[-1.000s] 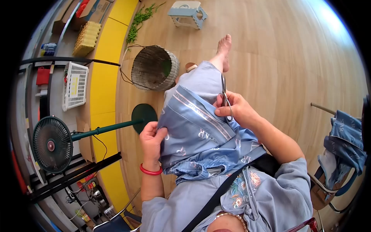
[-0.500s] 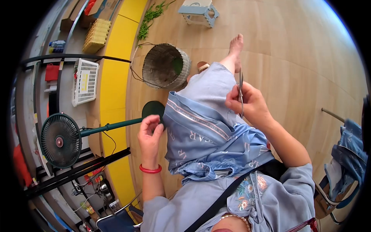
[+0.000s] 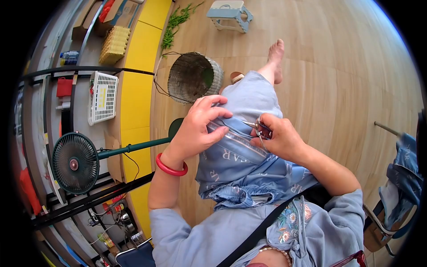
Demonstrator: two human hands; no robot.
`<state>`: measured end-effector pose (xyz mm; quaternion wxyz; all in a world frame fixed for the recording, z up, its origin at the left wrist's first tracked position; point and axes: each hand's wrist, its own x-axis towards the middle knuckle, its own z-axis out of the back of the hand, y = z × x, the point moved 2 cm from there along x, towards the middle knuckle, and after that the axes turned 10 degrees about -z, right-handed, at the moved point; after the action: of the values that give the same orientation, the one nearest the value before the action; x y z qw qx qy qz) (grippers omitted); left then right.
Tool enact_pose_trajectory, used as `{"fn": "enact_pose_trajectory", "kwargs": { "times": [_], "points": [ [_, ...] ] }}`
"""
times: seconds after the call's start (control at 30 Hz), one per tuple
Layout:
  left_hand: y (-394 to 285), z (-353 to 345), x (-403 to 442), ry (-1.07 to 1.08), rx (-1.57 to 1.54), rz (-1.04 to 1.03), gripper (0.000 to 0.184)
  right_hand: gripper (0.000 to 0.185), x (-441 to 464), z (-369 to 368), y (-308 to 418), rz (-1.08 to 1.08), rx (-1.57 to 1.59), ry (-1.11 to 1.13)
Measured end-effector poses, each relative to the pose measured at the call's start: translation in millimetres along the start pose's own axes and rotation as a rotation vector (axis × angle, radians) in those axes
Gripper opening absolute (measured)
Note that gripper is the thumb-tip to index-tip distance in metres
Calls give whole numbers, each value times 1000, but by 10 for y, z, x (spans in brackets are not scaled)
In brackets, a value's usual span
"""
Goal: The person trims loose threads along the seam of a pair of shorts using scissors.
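Note:
Blue cloth printed with white letters (image 3: 222,171), with a gathered edge and a pale lettered band, lies over my lap. My right hand (image 3: 284,138) grips a pair of small metal scissors (image 3: 250,124), whose blades point left, low above the lettered band. Wearing a red bangle, my left hand (image 3: 200,127) rests at the left side of the cloth. Its thumb and fingers are apart, with the fingertips at the cloth; whether they press on it I cannot tell.
A woven basket (image 3: 195,78) stands on the floor beyond my knee, near a small folding stool (image 3: 229,15). To the left are a green fan (image 3: 75,162), a white plastic basket (image 3: 103,98) and shelves. More blue cloth (image 3: 402,178) hangs over a chair at right.
My left hand has moved up and right onto the cloth. My right hand has come down and left, turning the scissors from pointing up to pointing left.

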<state>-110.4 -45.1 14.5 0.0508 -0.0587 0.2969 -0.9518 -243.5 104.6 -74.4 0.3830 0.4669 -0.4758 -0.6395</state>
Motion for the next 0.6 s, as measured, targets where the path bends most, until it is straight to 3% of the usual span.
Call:
{"fn": "enact_pose_trajectory", "kwargs": {
  "times": [0.17,0.33,0.6],
  "points": [
    [70,-36,126,58,-135,89,12,23,28,-35,-46,-10,78,2],
    [110,-65,121,15,-201,149,10,18,71,-71,-153,-98,355,25],
    [128,-93,103,-29,-198,134,11,14,88,-43,-199,-161,484,56]
  ]
}}
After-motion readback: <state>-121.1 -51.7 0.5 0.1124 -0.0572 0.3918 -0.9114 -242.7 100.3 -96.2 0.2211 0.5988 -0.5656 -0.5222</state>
